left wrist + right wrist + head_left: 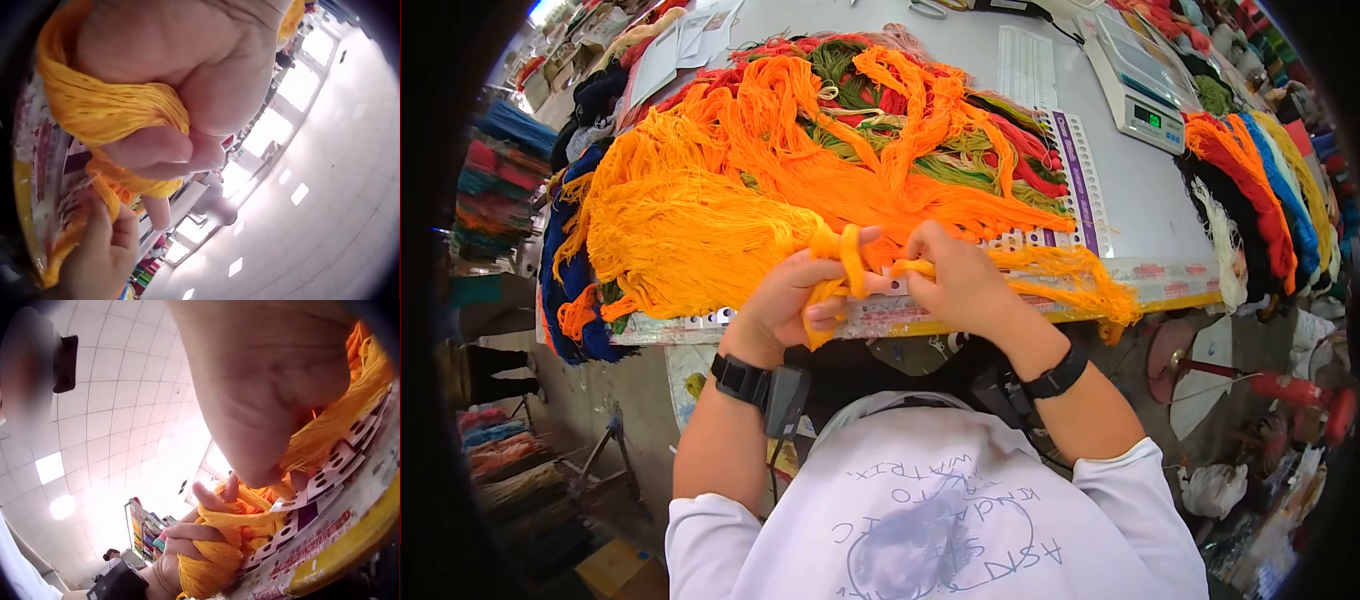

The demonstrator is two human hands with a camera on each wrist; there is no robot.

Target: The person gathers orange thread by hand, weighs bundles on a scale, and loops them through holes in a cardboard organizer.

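Observation:
A bundle of yellow-orange yarn (680, 215) spreads over the left of the table, and part of it wraps around my left hand (775, 300). In the left wrist view a thick band of the yarn (119, 109) crosses the palm, and the fingers curl over it. My right hand (965, 285), just to the right, pinches a strand of the same yarn between thumb and fingers. The loose tail (1080, 280) trails off to the right along the table edge. Brighter orange yarn (775, 110) lies behind both hands, over green and red yarn.
White cards with punched holes (1083, 180) lie under the yarn at the right. A digital scale (1140, 85) stands at the back right. Colored yarn hanks (1245, 190) hang over the right edge, with blue hanks (565, 240) at the left. Papers (680, 50) lie at the back left.

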